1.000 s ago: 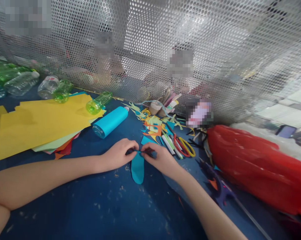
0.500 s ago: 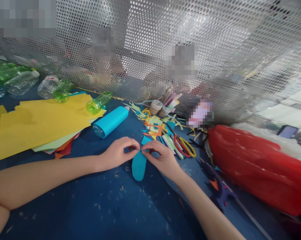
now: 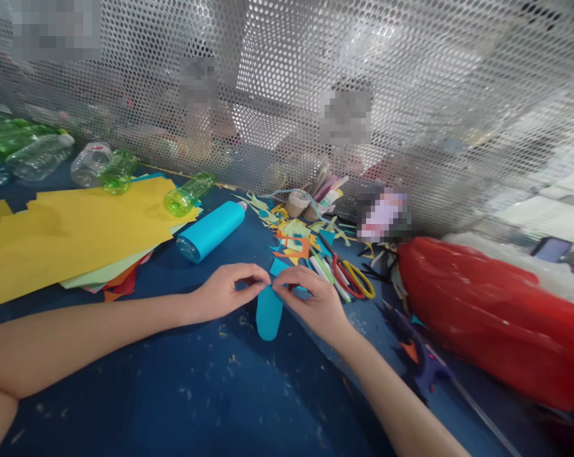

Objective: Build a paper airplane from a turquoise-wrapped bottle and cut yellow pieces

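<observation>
My left hand (image 3: pixel 227 291) and my right hand (image 3: pixel 312 299) meet at the middle of the blue table (image 3: pixel 173 393). Both pinch the top edge of a rounded turquoise paper cutout (image 3: pixel 268 313), which hangs down between them toward the tabletop. The fingers of both hands are closed on that edge. A bottle wrapped in turquoise paper (image 3: pixel 209 231) lies just beyond my left hand.
Yellow paper sheets (image 3: pixel 72 235) are stacked at left, with clear and green plastic bottles (image 3: pixel 118 171) behind. Paper scraps (image 3: pixel 294 235), markers and red and yellow scissors (image 3: pixel 351 276) lie beyond my right hand. A red plastic bag (image 3: pixel 496 317) fills the right. A perforated metal screen (image 3: pixel 411 95) stands behind.
The turquoise cutout has been lifted from lying flat on the table to hanging upright. Both hands have risen slightly and pinch its top edge closer together.
</observation>
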`<state>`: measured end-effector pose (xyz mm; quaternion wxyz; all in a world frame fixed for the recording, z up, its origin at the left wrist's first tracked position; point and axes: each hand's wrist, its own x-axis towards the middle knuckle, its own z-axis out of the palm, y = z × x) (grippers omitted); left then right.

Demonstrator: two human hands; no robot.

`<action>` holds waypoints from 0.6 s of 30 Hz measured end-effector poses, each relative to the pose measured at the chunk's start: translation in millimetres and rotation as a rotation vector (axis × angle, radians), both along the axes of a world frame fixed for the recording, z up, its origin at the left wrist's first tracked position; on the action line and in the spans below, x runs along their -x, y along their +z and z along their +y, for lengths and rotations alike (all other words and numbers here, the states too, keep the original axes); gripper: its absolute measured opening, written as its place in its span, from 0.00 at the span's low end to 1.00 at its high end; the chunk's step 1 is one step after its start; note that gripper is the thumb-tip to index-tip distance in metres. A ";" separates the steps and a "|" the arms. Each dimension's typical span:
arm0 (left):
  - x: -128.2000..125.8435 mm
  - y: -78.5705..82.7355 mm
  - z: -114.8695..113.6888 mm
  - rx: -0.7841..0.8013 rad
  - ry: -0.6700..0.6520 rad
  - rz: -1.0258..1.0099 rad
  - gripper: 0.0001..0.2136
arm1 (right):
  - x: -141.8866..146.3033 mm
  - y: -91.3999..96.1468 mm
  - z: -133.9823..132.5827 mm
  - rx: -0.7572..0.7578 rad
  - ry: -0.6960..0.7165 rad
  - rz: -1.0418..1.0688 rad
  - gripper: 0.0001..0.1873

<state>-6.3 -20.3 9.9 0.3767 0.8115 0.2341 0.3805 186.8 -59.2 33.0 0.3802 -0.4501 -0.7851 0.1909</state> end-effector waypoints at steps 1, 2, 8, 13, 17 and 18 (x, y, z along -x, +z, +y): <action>0.2 -0.2 -0.1 -0.013 0.006 -0.004 0.06 | 0.3 0.9 -0.5 -0.001 -0.003 0.004 0.05; 0.4 -0.2 -0.3 -0.027 0.015 -0.006 0.06 | 0.6 2.0 -1.0 0.008 -0.008 0.008 0.05; 2.7 1.8 -3.0 -0.210 0.046 0.004 0.06 | -3.1 8.3 0.9 0.318 -0.017 0.219 0.11; 2.9 0.5 -3.4 -0.329 0.023 0.013 0.06 | -3.9 10.4 1.8 0.442 -0.040 0.165 0.14; 2.4 -0.8 -2.3 -0.378 0.021 0.001 0.06 | -0.7 11.8 -1.9 0.426 -0.054 0.069 0.13; 2.2 -0.8 -2.3 -0.388 0.020 -0.004 0.06 | -0.5 11.9 -2.6 0.424 -0.053 0.061 0.13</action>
